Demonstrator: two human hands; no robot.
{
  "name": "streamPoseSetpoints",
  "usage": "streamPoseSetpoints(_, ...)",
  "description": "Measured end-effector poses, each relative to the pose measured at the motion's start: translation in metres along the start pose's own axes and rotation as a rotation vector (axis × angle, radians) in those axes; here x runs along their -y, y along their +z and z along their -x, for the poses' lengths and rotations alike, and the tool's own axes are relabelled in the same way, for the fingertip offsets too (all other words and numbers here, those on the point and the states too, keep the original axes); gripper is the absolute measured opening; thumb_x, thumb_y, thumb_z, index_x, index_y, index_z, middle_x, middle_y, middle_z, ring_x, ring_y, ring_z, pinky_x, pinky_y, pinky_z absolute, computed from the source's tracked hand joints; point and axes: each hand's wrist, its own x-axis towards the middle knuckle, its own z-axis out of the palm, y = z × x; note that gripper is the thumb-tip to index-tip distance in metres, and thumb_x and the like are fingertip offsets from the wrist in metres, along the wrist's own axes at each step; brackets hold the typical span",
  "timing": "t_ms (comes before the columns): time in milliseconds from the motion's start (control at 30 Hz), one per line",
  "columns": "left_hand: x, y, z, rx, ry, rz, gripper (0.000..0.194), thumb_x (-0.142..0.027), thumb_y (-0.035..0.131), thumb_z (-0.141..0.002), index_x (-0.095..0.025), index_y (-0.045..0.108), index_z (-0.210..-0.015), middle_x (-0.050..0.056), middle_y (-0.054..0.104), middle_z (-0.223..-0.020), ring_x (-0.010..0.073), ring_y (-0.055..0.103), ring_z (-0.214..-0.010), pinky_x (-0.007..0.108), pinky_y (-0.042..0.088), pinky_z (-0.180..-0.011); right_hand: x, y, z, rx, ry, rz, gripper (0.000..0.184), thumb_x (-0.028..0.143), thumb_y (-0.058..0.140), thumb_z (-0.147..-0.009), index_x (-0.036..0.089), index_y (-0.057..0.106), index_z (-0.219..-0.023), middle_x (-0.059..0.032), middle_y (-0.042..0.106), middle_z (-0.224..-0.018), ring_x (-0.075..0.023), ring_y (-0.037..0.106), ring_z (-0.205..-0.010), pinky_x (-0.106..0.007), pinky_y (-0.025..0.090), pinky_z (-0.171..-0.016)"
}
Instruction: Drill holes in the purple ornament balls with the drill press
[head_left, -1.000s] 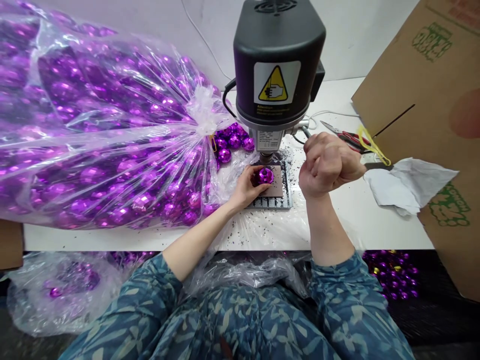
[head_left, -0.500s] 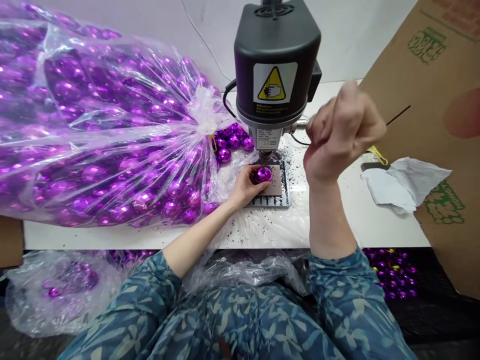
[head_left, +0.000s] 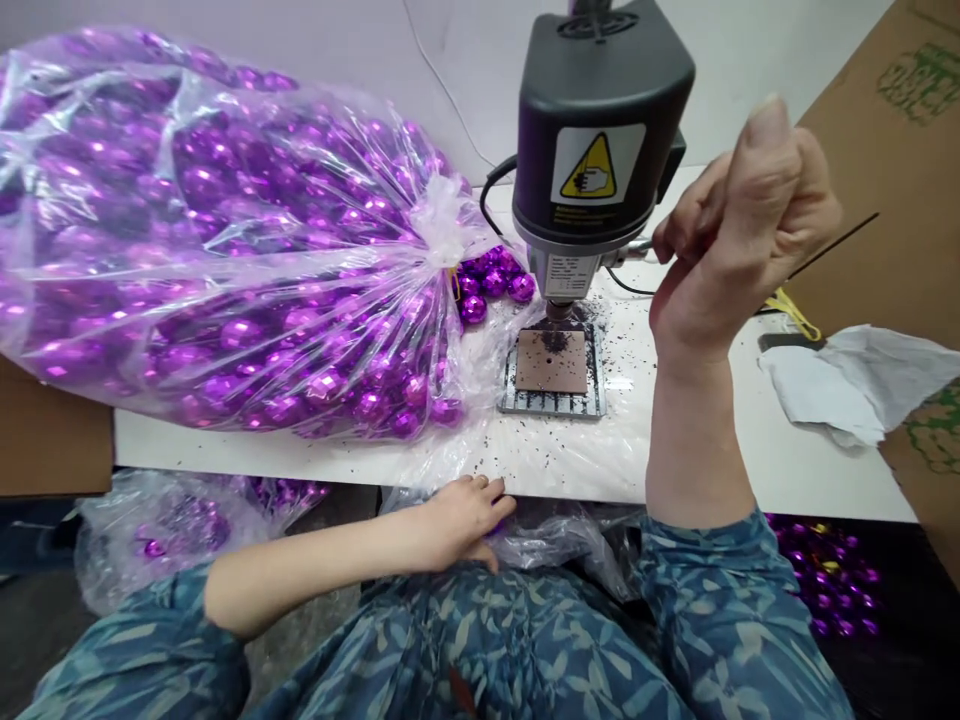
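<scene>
Over the plastic at my lap, just below the table's front edge, my left hand (head_left: 466, 515) curves its fingers palm down. A bit of shiny purple ball (head_left: 498, 526) shows between its fingers and thumb; most of it is hidden. My right hand (head_left: 742, 235) is raised, its fingers wrapped round the lever (head_left: 639, 250) on the side of the black bench drill press (head_left: 604, 120). Below the chuck (head_left: 557, 310), a brown square board (head_left: 551, 375) with a dark hole lies on the slotted metal base (head_left: 596, 395), strewn with dark shavings.
A big tied clear bag of purple faceted balls (head_left: 247, 260) fills the left of the table. Several loose balls (head_left: 491, 285) lie beside its knot. Crumpled white paper (head_left: 832, 390) and a cardboard box (head_left: 885, 130) stand right. More balls (head_left: 825, 580) sit below the table at right.
My left hand has taken the purple ball off the board and come down to the plastic at my lap. My right hand has risen with the lever. The view has swung slightly left.
</scene>
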Motion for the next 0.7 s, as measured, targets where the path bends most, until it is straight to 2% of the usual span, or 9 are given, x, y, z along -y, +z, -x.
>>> streamPoseSetpoints(100, 0.031, -0.036, -0.02, -0.318, 0.032, 0.247, 0.023, -0.033, 0.055, -0.103, -0.018, 0.063, -0.118, 0.008, 0.075, -0.099, 0.0201, 0.073, -0.085, 0.034, 0.06, -0.076, -0.002, -0.001, -0.001, 0.004, 0.002, 0.009, 0.056, 0.055, 0.069, -0.081, 0.02, 0.034, -0.056, 0.0108, 0.031, -0.043, -0.0012, 0.03, -0.035, -0.023, 0.022, -0.036)
streamPoseSetpoints(200, 0.073, -0.094, -0.06, -0.708, -0.215, 0.118, 0.034, -0.008, 0.036, -0.101, -0.015, 0.062, -0.122, 0.013, 0.072, -0.113, 0.0227, 0.069, -0.102, 0.04, 0.058, -0.09, -0.003, -0.003, 0.0, 0.004, 0.0, 0.029, 0.057, 0.055, 0.069, -0.083, 0.019, 0.034, -0.056, 0.011, 0.033, -0.043, 0.0002, 0.031, -0.035, -0.021, 0.023, -0.037)
streamPoseSetpoints(267, 0.098, -0.124, -0.091, -0.736, -0.424, -0.051, 0.038, -0.003, 0.043, -0.095, -0.012, 0.061, -0.129, 0.02, 0.065, -0.129, 0.0302, 0.062, -0.121, 0.046, 0.052, -0.103, -0.002, -0.003, 0.001, 0.011, 0.006, 0.057, 0.057, 0.055, 0.066, -0.085, 0.018, 0.035, -0.056, 0.011, 0.034, -0.044, 0.0015, 0.032, -0.036, -0.019, 0.023, -0.038)
streamPoseSetpoints(333, 0.117, -0.14, -0.117, -0.637, -0.576, -0.14, 0.041, -0.003, 0.052, -0.09, -0.011, 0.061, -0.13, 0.023, 0.057, -0.139, 0.0365, 0.054, -0.132, 0.05, 0.048, -0.108, -0.001, -0.004, 0.002, 0.016, 0.007, 0.065, 0.056, 0.053, 0.065, -0.087, 0.017, 0.034, -0.056, 0.0108, 0.034, -0.044, 0.002, 0.034, -0.036, -0.018, 0.022, -0.039)
streamPoseSetpoints(400, 0.13, -0.144, -0.132, -0.575, -0.613, -0.141, 0.038, -0.003, 0.058, -0.086, -0.013, 0.064, -0.123, 0.023, 0.056, -0.139, 0.0398, 0.051, -0.136, 0.052, 0.046, -0.11, 0.0, -0.004, 0.002, 0.021, 0.007, 0.064, 0.056, 0.052, 0.065, -0.088, 0.018, 0.034, -0.056, 0.0105, 0.034, -0.044, 0.0019, 0.034, -0.036, -0.018, 0.022, -0.039)
streamPoseSetpoints(500, 0.136, -0.139, -0.132, -0.761, -0.517, 0.053, 0.037, -0.004, 0.07, -0.076, -0.016, 0.065, -0.11, 0.017, 0.064, -0.12, 0.0399, 0.057, -0.128, 0.053, 0.046, -0.109, 0.0, -0.003, 0.002, 0.019, 0.007, 0.066, 0.059, 0.057, 0.067, -0.085, 0.019, 0.033, -0.056, 0.0103, 0.034, -0.043, 0.0009, 0.03, -0.036, -0.021, 0.021, -0.038)
streamPoseSetpoints(600, 0.124, -0.132, -0.111, -1.007, -0.336, 0.526, 0.044, -0.016, 0.079, -0.076, -0.02, 0.06, -0.115, 0.009, 0.068, -0.099, 0.0302, 0.069, -0.101, 0.048, 0.056, -0.096, 0.0, -0.003, 0.002, 0.016, 0.012, 0.084, 0.062, 0.063, 0.067, -0.084, 0.021, 0.03, -0.057, 0.0095, 0.031, -0.043, -0.0015, 0.026, -0.036, -0.025, 0.02, -0.037)
streamPoseSetpoints(633, 0.117, -0.129, -0.101, -1.015, -0.266, 0.715, 0.043, -0.022, 0.077, -0.081, -0.021, 0.058, -0.119, 0.007, 0.069, -0.097, 0.0262, 0.07, -0.092, 0.046, 0.058, -0.09, 0.0, -0.003, 0.003, 0.023, 0.016, 0.106, 0.062, 0.064, 0.065, -0.084, 0.022, 0.029, -0.058, 0.0091, 0.03, -0.044, -0.0022, 0.026, -0.036, -0.026, 0.021, -0.038)
streamPoseSetpoints(700, 0.098, -0.122, -0.084, -0.906, -0.134, 1.056, 0.038, -0.033, 0.067, -0.091, -0.023, 0.056, -0.126, 0.009, 0.072, -0.099, 0.0216, 0.071, -0.084, 0.043, 0.062, -0.081, 0.001, -0.004, 0.004, 0.034, 0.018, 0.157, 0.061, 0.066, 0.06, -0.087, 0.022, 0.028, -0.059, 0.0081, 0.027, -0.046, -0.0032, 0.027, -0.038, -0.027, 0.023, -0.04)
